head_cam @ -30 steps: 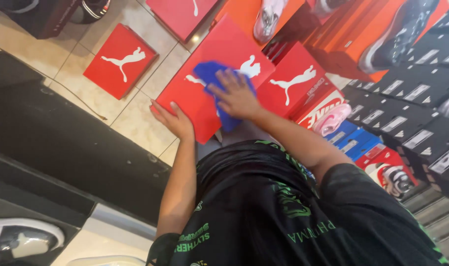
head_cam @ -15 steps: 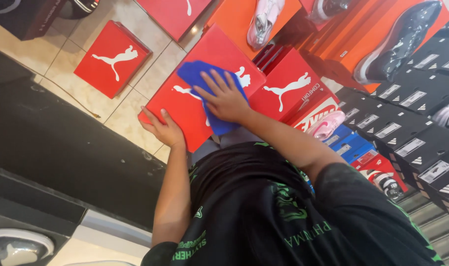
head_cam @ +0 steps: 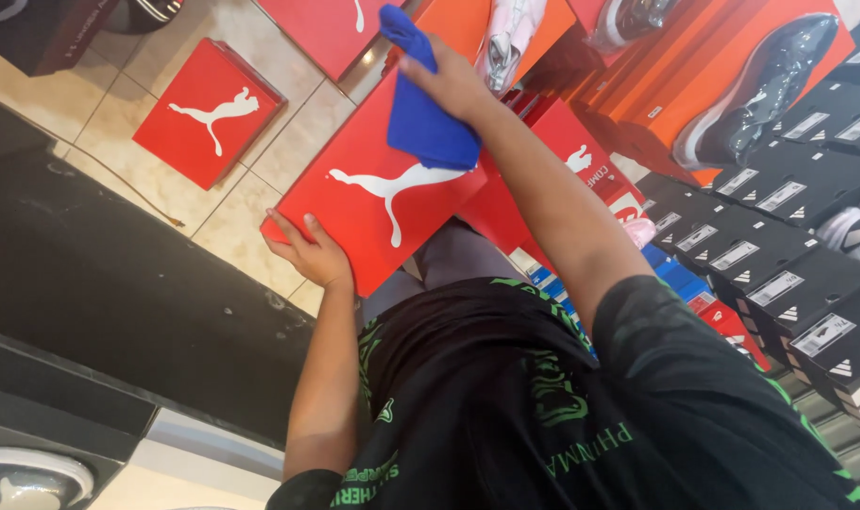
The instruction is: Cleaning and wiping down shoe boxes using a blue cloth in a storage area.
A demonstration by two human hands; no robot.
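Note:
A red shoe box (head_cam: 373, 194) with a white leaping-cat mark on its lid rests on my lap. My left hand (head_cam: 309, 253) grips its near left corner from below. My right hand (head_cam: 449, 80) holds a bunched blue cloth (head_cam: 420, 113) near the box's far edge; the cloth hangs down onto the lid. My black shirt with green print fills the lower right of the view.
Another red box (head_cam: 208, 113) lies flat on the beige tiled floor to the left, a third (head_cam: 331, 28) beyond it. Orange boxes with shoes on top (head_cam: 694, 66) and stacked black boxes (head_cam: 789, 246) stand on the right. A dark mat (head_cam: 90, 274) covers the floor at left.
My right hand has moved the blue cloth from the middle of the lid up to its far edge. The left hand keeps its hold on the box's corner.

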